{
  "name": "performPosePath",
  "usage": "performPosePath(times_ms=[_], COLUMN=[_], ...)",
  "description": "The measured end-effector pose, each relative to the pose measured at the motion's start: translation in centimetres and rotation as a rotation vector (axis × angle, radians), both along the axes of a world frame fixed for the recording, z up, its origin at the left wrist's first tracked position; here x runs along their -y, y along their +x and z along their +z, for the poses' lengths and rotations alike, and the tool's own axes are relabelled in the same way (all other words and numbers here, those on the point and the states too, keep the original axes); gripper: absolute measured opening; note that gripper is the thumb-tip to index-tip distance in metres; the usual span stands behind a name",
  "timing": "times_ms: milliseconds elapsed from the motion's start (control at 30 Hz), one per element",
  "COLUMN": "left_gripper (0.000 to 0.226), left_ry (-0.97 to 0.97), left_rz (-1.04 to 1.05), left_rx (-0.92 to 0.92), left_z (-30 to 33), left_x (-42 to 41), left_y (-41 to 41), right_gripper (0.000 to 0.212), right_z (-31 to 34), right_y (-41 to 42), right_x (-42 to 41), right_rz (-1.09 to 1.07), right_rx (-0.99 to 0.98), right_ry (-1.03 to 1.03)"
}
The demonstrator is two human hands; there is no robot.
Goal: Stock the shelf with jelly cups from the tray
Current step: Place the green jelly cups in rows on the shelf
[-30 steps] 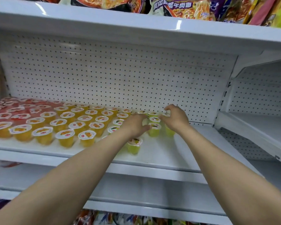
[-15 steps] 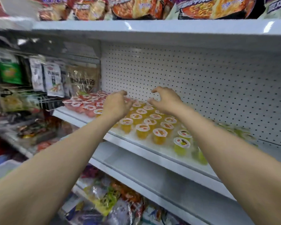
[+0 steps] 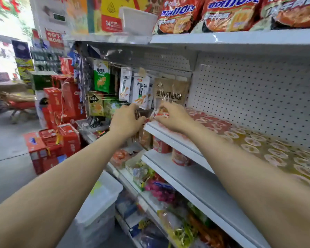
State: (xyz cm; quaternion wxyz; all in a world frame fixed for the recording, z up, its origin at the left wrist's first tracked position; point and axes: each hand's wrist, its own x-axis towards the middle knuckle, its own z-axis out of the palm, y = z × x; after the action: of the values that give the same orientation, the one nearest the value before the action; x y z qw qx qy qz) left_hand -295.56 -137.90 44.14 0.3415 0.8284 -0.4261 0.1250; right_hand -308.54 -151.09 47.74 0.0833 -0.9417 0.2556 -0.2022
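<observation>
Head view, looking down along a white shelf [image 3: 170, 138] with a pegboard back. Both arms stretched out toward the shelf's left end. Left hand [image 3: 126, 121] just off the left corner of the shelf, fingers curled inward, close to the hanging packets; whether anything is held there cannot be told through the blur. Right hand [image 3: 174, 118] over the left end of the shelf, fingers bent down and apparently pinching a red jelly cup [image 3: 162, 114] by its lid, though the blur leaves the grip uncertain. Jelly cups [image 3: 254, 145] packed in rows along the shelf: red ones toward the left end beside the right hand, yellow ones further to the right, up to the front edge. Tray not made out. Hanging snack packets [image 3: 140, 90] on hooks just beyond the left end of the shelf. Noodle bags [image 3: 220, 13] lined up on the shelf above. Red gift boxes [image 3: 61, 126] stacked on the floor well to the left. Clear plastic bin [image 3: 100, 201] on the floor below the left forearm.
</observation>
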Motion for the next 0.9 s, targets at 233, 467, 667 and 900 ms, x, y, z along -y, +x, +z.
performPosePath(times_ms=[233,467,667,900], left_gripper=[0.05,0.054,0.058,0.06], left_ry=[0.096,0.176,0.241,0.347], left_rz=[0.1,0.128,0.208,0.366], left_rx=[-0.049,-0.155,-0.327,-0.637], left_z=[-2.8,-8.8,-17.3,-34.0], left_x=[-6.0,-8.5,-8.4,-5.8], left_y=[12.2,22.1,29.4,39.0], right_gripper=[0.05,0.059,0.055,0.053], right_z=[-2.5,-9.1,-17.2,-34.0], right_y=[13.2,23.9,32.6,45.8], right_x=[-4.7,-6.7,-5.2,-1.1], right_rz=[0.109,0.168,0.191,0.279], right_rx=[-0.072,-0.193,-0.31,-0.543], right_ry=[0.023,0.116,0.203,0.401])
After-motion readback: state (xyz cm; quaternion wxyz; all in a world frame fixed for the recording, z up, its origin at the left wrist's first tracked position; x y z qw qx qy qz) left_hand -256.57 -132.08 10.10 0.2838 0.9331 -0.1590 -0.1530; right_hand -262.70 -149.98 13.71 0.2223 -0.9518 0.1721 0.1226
